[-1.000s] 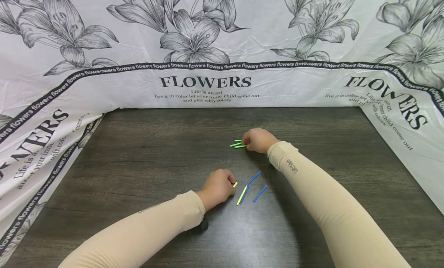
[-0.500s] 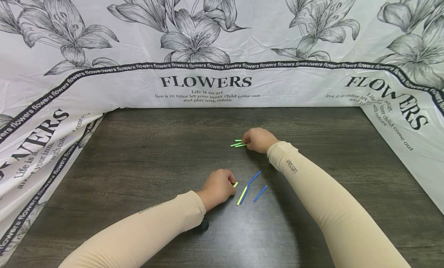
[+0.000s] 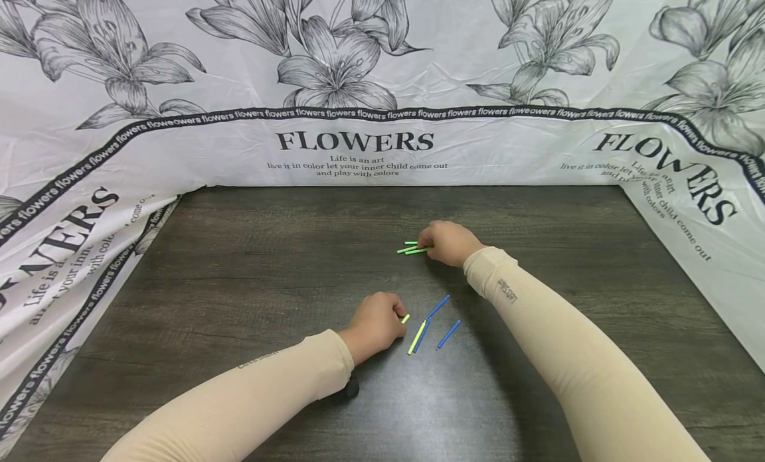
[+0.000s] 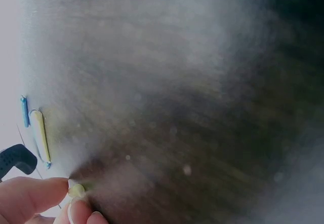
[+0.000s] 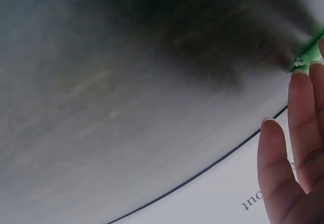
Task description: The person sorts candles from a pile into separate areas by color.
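In the head view my left hand (image 3: pixel 375 321) pinches a short yellow stick (image 3: pixel 406 318) near the middle of the table. Its end (image 4: pixel 76 190) shows between thumb and finger in the left wrist view. Just right of that hand lie another yellow stick (image 3: pixel 416 338) and a blue stick (image 3: pixel 421 336) side by side. A second blue stick (image 3: pixel 439 306) extends up from their top, and a third blue stick (image 3: pixel 448 334) lies apart to the right. Farther back, my right hand (image 3: pixel 448 241) has its fingertips on several green sticks (image 3: pixel 412 247), seeming to pinch one; the grip is partly hidden.
The dark wood table (image 3: pixel 287 249) is bordered by a white flower-printed cloth (image 3: pixel 508 150) at the back and both sides. A small black object (image 3: pixel 352 387) shows under the left wrist.
Almost nothing moves. My right hand and sleeve have shifted very slightly to the right; the left hand and the yellow and blue sticks stay in place.
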Action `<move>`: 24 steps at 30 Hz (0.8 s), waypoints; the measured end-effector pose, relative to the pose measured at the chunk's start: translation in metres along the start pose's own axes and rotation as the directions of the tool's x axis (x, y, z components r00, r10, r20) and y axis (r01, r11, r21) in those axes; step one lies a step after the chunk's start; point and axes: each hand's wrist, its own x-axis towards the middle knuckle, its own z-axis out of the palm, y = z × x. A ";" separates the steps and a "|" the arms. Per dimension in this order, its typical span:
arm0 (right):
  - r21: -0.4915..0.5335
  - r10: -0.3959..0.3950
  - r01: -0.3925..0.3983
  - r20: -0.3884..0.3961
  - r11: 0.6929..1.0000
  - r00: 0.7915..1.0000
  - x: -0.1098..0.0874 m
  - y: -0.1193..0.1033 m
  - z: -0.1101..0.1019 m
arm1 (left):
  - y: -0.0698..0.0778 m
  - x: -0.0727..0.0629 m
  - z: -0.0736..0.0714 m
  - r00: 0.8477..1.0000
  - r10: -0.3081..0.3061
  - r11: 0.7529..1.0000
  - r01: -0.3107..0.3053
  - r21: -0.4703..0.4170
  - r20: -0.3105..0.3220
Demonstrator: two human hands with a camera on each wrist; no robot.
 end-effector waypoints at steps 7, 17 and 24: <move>0.013 -0.012 0.012 -0.023 1.000 1.000 -0.004 0.001 -0.001 | -0.001 0.000 0.001 1.000 -0.005 1.000 0.005 0.004 0.006; 0.053 -0.007 0.009 -0.033 0.999 0.999 -0.012 0.001 -0.005 | -0.001 0.001 0.000 1.000 0.008 1.000 -0.008 0.021 0.006; 0.071 -0.034 0.037 -0.038 0.997 0.999 -0.020 -0.004 -0.009 | -0.001 0.001 0.000 1.000 0.015 0.999 -0.016 0.033 0.011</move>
